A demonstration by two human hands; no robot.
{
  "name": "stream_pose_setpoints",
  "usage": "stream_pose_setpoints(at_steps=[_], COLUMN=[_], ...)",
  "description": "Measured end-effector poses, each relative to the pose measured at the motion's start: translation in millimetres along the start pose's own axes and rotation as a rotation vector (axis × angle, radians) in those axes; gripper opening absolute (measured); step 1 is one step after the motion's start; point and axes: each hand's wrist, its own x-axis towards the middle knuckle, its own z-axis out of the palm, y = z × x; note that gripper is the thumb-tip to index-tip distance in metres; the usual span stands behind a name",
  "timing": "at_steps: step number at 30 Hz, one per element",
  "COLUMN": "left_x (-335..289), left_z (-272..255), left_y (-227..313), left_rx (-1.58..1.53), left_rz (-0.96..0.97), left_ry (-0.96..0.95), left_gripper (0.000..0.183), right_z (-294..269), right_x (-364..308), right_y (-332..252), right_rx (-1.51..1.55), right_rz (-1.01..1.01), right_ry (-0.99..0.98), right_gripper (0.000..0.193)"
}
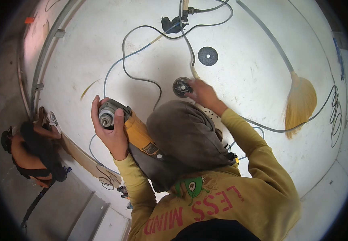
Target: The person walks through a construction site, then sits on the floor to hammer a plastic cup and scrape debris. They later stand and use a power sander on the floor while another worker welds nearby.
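A yellow angle grinder (140,134) lies tilted against my raised knee in dark trousers (182,126). Around its grey gear head is my left hand (111,134), fingers and thumb closed, with the bare threaded spindle facing up and no disc on it. My right hand (204,94), a little smeared by motion, has its fingers at the right edge of a dark round cutting disc (177,87) with a pale centre. Its fingertips partly cover that disc. Farther off, a second dark disc (208,50) lies flat on the white floor.
Black cable (123,52) and blue cord loop across the floor to a taped connector (172,25). A straw broom (301,98) lies at the right near coiled wire (335,116). Another person (33,150) crouches at the far left, beyond the raised floor's edge.
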Motion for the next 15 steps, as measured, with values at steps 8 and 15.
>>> stream_pose_setpoints(at_steps=[8,15], left_x=[1.6,8.3], left_z=[0.7,-0.9], left_y=[0.3,-9.4], left_rx=[-0.005,-0.161], left_rz=[-0.019,0.049], left_ry=[0.005,-0.036], left_gripper=[0.071,0.081], right_z=[15.2,-0.3], right_x=[44.9,63.1], right_y=[-11.2,-1.8], right_rx=[-0.454,-0.099], right_rz=[0.019,0.095], right_ry=[-0.21,-0.321], right_gripper=[0.095,0.049])
